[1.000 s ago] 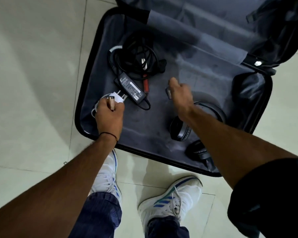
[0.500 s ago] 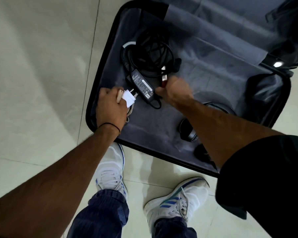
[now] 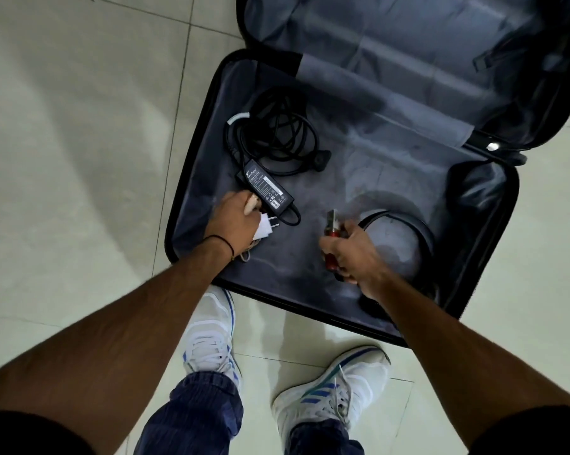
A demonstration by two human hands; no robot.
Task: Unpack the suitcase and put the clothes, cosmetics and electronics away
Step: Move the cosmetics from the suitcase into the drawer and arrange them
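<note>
An open black suitcase point(image 3: 191, 159) lies on the tiled floor with its grey lining showing. Inside at the left lies a black power adapter point(image 3: 265, 191) with its coiled black cable point(image 3: 277, 136). My left hand point(image 3: 234, 221) is closed around a white plug charger point(image 3: 266, 227) and its pale cable, just below the adapter. My right hand point(image 3: 349, 251) holds a small red and silver stick-shaped item point(image 3: 331, 224) above the lining. Black headphones point(image 3: 421, 231) lie to the right, partly hidden by my right arm.
The suitcase lid point(image 3: 408, 44) stands open at the back with a strap across it. Pale floor tiles point(image 3: 80, 126) spread to the left and right. My two white sneakers point(image 3: 211, 339) stand at the suitcase's near edge.
My right hand reached to the adapter's cable, took the red item there and drew back toward the headphones with it. My left hand kept hold of the white charger.
</note>
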